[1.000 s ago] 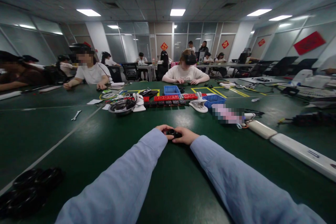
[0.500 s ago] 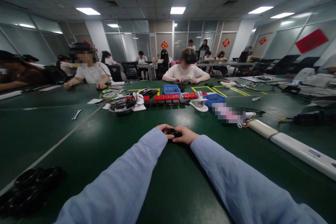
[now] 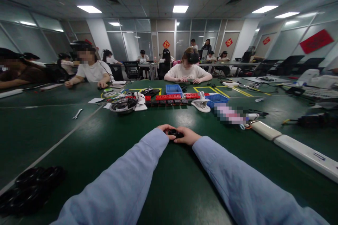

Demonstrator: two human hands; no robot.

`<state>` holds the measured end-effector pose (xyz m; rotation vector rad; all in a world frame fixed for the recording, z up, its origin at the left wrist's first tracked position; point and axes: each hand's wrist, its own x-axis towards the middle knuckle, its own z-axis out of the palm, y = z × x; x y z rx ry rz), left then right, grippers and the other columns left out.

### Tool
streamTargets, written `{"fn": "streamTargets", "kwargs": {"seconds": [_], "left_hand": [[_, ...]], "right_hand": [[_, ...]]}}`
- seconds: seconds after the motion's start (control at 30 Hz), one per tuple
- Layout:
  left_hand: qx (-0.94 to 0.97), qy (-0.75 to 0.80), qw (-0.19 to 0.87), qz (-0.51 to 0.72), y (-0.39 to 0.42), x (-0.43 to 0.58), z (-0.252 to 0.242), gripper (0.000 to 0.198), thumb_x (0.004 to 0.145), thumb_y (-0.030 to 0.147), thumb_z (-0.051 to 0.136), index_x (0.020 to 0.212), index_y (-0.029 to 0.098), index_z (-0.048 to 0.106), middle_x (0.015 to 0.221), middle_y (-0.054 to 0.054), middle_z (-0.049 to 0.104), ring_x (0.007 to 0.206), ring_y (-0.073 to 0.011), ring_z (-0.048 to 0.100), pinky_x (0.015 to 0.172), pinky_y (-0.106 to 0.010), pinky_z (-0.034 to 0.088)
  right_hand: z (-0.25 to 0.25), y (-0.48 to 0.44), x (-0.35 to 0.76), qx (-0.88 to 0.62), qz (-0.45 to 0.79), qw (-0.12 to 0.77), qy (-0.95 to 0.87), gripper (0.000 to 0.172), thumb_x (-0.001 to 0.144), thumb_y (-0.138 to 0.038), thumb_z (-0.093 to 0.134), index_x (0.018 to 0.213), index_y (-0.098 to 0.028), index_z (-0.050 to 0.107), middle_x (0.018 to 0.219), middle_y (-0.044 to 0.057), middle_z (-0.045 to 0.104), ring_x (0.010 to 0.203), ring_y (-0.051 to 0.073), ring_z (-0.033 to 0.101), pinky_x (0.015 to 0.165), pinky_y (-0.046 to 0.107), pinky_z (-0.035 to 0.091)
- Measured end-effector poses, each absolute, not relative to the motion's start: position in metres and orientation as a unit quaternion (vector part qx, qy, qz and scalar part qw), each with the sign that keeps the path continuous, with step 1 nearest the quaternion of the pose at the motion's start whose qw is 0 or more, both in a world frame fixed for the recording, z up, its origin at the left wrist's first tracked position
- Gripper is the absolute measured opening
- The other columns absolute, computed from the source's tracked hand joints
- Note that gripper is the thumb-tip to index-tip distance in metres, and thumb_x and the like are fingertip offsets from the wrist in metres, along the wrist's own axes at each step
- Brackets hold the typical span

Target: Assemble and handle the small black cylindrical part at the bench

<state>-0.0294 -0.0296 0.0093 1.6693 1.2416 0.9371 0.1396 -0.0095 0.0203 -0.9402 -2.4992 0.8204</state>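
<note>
Both arms reach forward over the green table (image 3: 111,140). Between my hands is a small, shiny black ring-like part (image 3: 173,133), with a round opening facing up. My left hand (image 3: 165,128) closes on its left side, and my right hand (image 3: 187,136) grips the right side, thumb along the near edge. The fingers cover much of the part, so its exact kind does not show. At the lower left lie several glossy black rings (image 3: 29,190), bunched together and apart from my hands.
Beyond my hands stand a row of red power strips (image 3: 168,97), blue baskets (image 3: 173,89), white clamps (image 3: 201,103) and a bowl of cables (image 3: 123,106). A wrench (image 3: 77,114) lies left; a long white case (image 3: 306,149) lies right. A person (image 3: 188,72) sits opposite.
My hands keep nearly the same hold on the black part. Only a very slight shift of the whole view shows.
</note>
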Motion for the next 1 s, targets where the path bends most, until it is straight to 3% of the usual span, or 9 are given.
{"fn": "streamTargets", "kwargs": {"seconds": [0.17, 0.3, 0.4, 0.57, 0.7, 1.0], "left_hand": [[0.648, 0.574, 0.308, 0.394, -0.035, -0.019, 0.007, 0.043, 0.048, 0.028, 0.068, 0.087, 0.013, 0.058, 0.064, 0.000, 0.052, 0.048, -0.0063, 0.039, 0.046, -0.020, 0.032], [0.629, 0.640, 0.157, 0.412, -0.038, -0.008, 0.004, 0.040, 0.048, 0.034, 0.068, 0.081, 0.013, 0.058, 0.075, -0.004, 0.052, 0.065, -0.0130, 0.049, 0.058, -0.025, 0.039], [0.627, 0.650, 0.113, 0.415, -0.039, -0.003, 0.006, 0.037, 0.052, 0.032, 0.065, 0.082, 0.012, 0.057, 0.079, -0.006, 0.053, 0.072, -0.0153, 0.051, 0.066, -0.027, 0.041], [0.626, 0.617, 0.149, 0.453, -0.043, -0.001, 0.005, 0.035, 0.052, 0.024, 0.066, 0.084, 0.012, 0.057, 0.081, -0.006, 0.054, 0.069, -0.0132, 0.051, 0.063, -0.025, 0.040], [0.650, 0.569, 0.218, 0.454, -0.043, -0.007, 0.000, 0.032, 0.052, 0.021, 0.066, 0.082, 0.015, 0.060, 0.072, -0.002, 0.055, 0.053, -0.0077, 0.043, 0.051, -0.021, 0.035], [0.676, 0.534, 0.299, 0.411, -0.038, -0.019, 0.003, 0.039, 0.051, 0.026, 0.067, 0.087, 0.012, 0.059, 0.062, 0.000, 0.053, 0.047, -0.0043, 0.034, 0.045, -0.018, 0.030]], "right_hand": [[0.016, -0.012, 0.135, -0.387, 0.272, 0.182, -0.862, 0.037, 0.058, -0.038, 0.060, 0.084, -0.014, 0.054, 0.070, 0.000, 0.053, 0.062, 0.011, 0.046, 0.053, 0.021, 0.032], [0.017, -0.024, 0.122, -0.514, 0.148, 0.186, -0.824, 0.028, 0.061, -0.037, 0.056, 0.079, -0.015, 0.051, 0.071, 0.003, 0.054, 0.063, 0.014, 0.048, 0.051, 0.022, 0.030], [0.022, -0.033, 0.113, -0.576, 0.061, 0.173, -0.797, 0.021, 0.068, -0.033, 0.047, 0.080, -0.016, 0.050, 0.076, 0.007, 0.056, 0.068, 0.017, 0.051, 0.055, 0.025, 0.031], [0.027, -0.039, 0.118, -0.540, 0.054, 0.173, -0.822, 0.030, 0.066, -0.037, 0.049, 0.088, -0.016, 0.050, 0.087, 0.009, 0.054, 0.080, 0.020, 0.051, 0.064, 0.029, 0.034], [0.023, -0.030, 0.132, -0.422, 0.130, 0.202, -0.874, 0.046, 0.061, -0.040, 0.057, 0.100, -0.018, 0.049, 0.091, 0.006, 0.053, 0.084, 0.018, 0.049, 0.069, 0.027, 0.035], [0.017, -0.008, 0.143, -0.325, 0.323, 0.177, -0.871, 0.033, 0.058, -0.025, 0.061, 0.088, -0.012, 0.055, 0.070, 0.000, 0.056, 0.062, 0.011, 0.050, 0.056, 0.021, 0.036]]}}
